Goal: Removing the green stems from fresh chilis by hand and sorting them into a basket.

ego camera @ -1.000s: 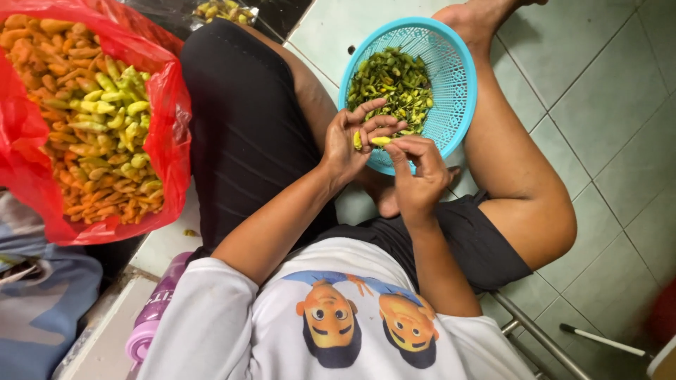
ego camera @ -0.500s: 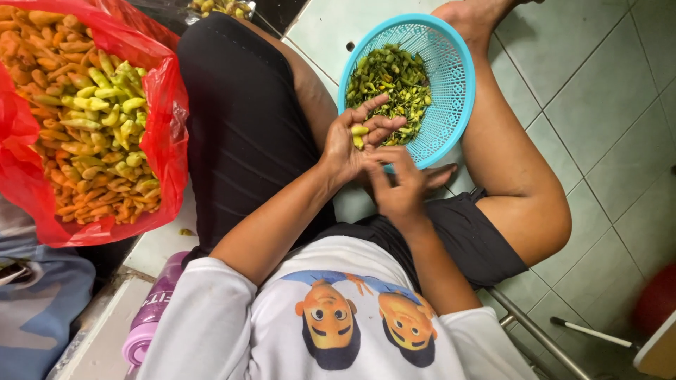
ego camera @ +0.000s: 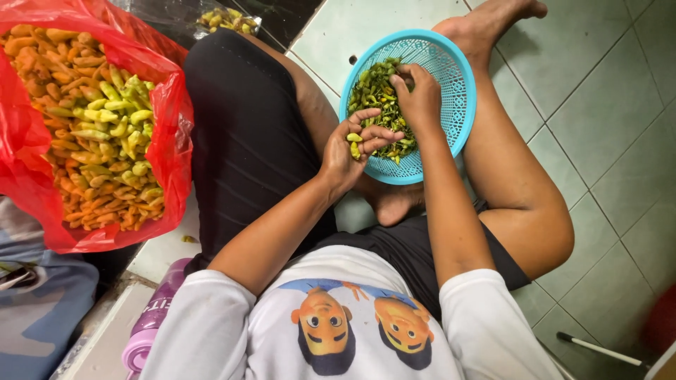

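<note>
I sit cross-legged on a tiled floor with a round blue plastic basket [ego camera: 451, 77] resting between my legs. It holds a heap of green chilli stems [ego camera: 377, 91]. My left hand [ego camera: 350, 151] hovers over the basket's near rim, cupped around a few yellow-green chillies [ego camera: 354, 143]. My right hand [ego camera: 417, 95] reaches into the basket, fingers pinched down onto the green heap. What it pinches is hidden by the fingers.
A red plastic bag [ego camera: 172, 141] full of orange and yellow-green chillies [ego camera: 98, 134] lies open at my left. A purple bottle [ego camera: 151, 320] lies by my left hip. A clear bag with more chillies [ego camera: 225, 20] sits at the top. A white stick [ego camera: 598, 348] lies at the lower right.
My right hand has left my left hand and moved forward into the basket. The left hand stays cupped with chillies in it.
</note>
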